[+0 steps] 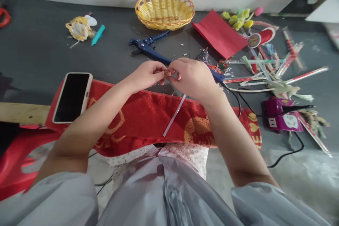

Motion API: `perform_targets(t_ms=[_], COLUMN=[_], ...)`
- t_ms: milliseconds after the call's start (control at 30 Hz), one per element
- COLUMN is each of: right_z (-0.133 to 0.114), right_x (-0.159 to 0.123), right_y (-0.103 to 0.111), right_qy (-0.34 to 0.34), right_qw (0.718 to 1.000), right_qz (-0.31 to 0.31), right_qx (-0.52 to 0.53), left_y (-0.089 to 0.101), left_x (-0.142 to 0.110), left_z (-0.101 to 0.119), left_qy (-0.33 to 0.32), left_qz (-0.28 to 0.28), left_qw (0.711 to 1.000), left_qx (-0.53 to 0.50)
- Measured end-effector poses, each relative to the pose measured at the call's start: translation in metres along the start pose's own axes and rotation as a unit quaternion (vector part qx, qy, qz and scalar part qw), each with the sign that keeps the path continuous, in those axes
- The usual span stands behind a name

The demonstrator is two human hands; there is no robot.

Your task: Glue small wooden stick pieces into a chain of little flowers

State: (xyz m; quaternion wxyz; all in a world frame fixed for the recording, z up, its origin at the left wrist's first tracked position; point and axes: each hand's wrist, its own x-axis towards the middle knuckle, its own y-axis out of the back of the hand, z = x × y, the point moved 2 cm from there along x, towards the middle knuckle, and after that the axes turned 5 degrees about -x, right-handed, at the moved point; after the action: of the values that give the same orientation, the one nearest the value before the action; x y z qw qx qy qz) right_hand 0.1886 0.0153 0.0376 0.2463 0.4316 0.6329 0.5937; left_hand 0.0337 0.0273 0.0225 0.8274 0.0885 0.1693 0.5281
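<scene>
My left hand and my right hand meet fingertip to fingertip above the table's front part. Both are closed in a pinch around something tiny and pale, too small to name. A thin whitish strip runs from below my right hand down over the red towel; whether that hand holds it, I cannot tell. Just behind my fingers lies a blue-handled cutter. By my right hand's knuckles is a blue glue gun, partly hidden, with a black cord.
A yellow wicker basket stands at the back, beside red paper. To the right are a red ribbon spool, several wrapped sticks and a purple power socket. A phone and a teal tube lie left.
</scene>
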Motion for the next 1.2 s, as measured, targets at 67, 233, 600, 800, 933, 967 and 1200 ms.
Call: perform_targets(t_ms=[67, 233, 600, 800, 933, 967, 1200], right_z=[0.002, 0.012, 0.007, 0.006, 0.003, 0.003, 0.012], right_x=[-0.005, -0.013, -0.018, -0.017, -0.016, -0.016, -0.020], right_y=[-0.001, -0.013, -0.019, -0.020, -0.018, -0.016, 0.027], right_qy=[-0.003, 0.027, 0.064, 0.090, 0.081, 0.073, 0.030], right_qw=[1.000, 0.984, 0.984, 0.990, 0.995, 0.996, 0.984], right_qz=[0.011, 0.087, 0.119, 0.103, 0.055, 0.036, -0.029], right_qx=[0.021, 0.150, 0.112, 0.032, 0.027, 0.032, 0.173], left_y=[-0.001, -0.004, -0.009, -0.012, -0.010, -0.010, -0.008], left_x=[0.002, 0.003, -0.007, -0.008, -0.009, -0.008, -0.004], left_z=[-0.002, -0.019, -0.031, -0.033, -0.031, -0.031, -0.031], left_qy=[0.004, -0.002, 0.064, 0.068, 0.054, 0.048, 0.028], left_qz=[-0.027, -0.080, -0.118, -0.102, -0.069, -0.058, 0.002], left_qw=[0.999, 0.982, 0.938, 0.941, 0.952, 0.953, 0.964], left_qx=[-0.046, -0.169, -0.320, -0.314, -0.294, -0.292, -0.263])
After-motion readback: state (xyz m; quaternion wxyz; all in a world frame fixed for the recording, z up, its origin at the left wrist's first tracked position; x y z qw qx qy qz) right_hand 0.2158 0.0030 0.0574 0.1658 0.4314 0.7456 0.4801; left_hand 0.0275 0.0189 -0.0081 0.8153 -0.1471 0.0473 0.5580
